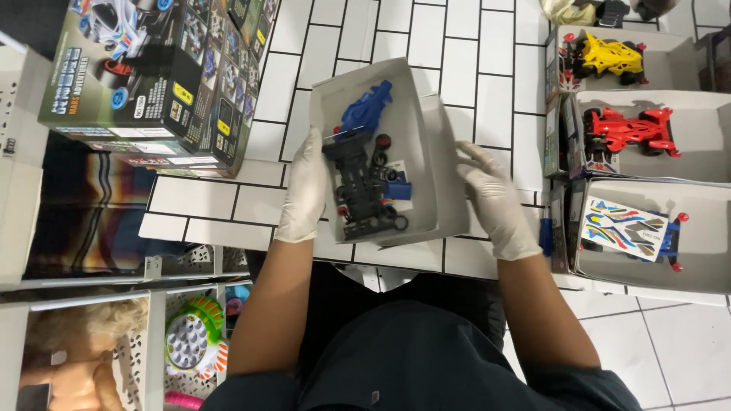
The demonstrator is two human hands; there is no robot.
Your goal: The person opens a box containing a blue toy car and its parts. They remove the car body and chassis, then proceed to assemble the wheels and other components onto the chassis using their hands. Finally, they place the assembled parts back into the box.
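Note:
A grey cardboard tray (pixel 426 152) sits tilted on the white tiled tabletop in front of me. Inside lie a blue toy car body (pixel 367 110), a black chassis (pixel 355 179) and loose black wheels. My left hand (pixel 303 189), in a white glove, grips the tray's left wall. My right hand (pixel 495 199), also gloved, rests against the tray's right side with fingers spread along its edge.
To the right stand three open trays with a yellow toy car (pixel 608 57), a red toy car (pixel 628 129) and a sticker sheet (pixel 624 227) over a blue car. A large dark toy box (pixel 160 76) lies at the upper left. Shelves with toys (pixel 194 339) sit below left.

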